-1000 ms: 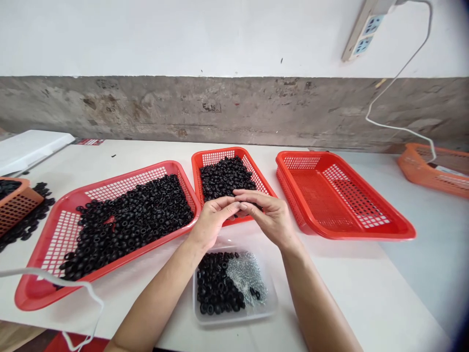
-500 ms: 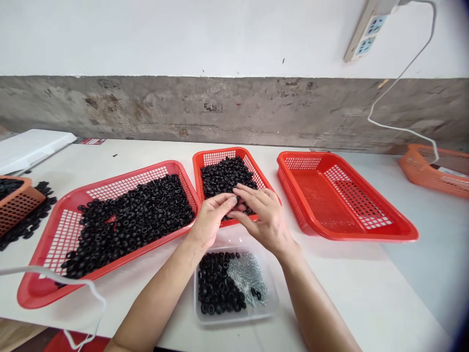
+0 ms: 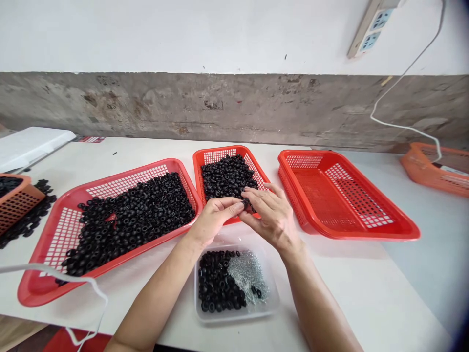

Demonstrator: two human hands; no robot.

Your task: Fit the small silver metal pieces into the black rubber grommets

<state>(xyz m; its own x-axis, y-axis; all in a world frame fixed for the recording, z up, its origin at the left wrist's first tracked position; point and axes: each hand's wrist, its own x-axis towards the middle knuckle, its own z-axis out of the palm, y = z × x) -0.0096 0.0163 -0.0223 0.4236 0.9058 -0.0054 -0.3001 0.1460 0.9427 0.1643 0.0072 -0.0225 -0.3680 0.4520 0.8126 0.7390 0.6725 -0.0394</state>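
Thumb and forefinger of my left hand point(image 3: 216, 217) pinch a small black ring-shaped piece point(image 3: 245, 202). From the other side my right hand point(image 3: 271, 212) closes on the same piece, its thumb below and its bent fingers above; the fingers partly hide it. Both hands are over the front edge of a small red basket point(image 3: 197, 171) filled with similar black rings point(image 3: 227, 173). Below my wrists stands a clear plastic box point(image 3: 236, 318). Black rings point(image 3: 220, 288) lie in its left part, and tiny shiny clear or silvery balls point(image 3: 247, 271) lie in its right part.
A larger red basket point(image 3: 64, 234) of black rings stands at left, with an orange basket point(image 3: 22, 208) beyond it. Stacked red baskets point(image 3: 306, 190) are at right. A white cable point(image 3: 54, 271) crosses the lower left. A power strip point(image 3: 370, 32) hangs on the wall.
Both hands have shifted slightly right, and the right hand has turned a little. The black ring-shaped piece now shows more clearly between the fingertips. The camera view has moved slightly.
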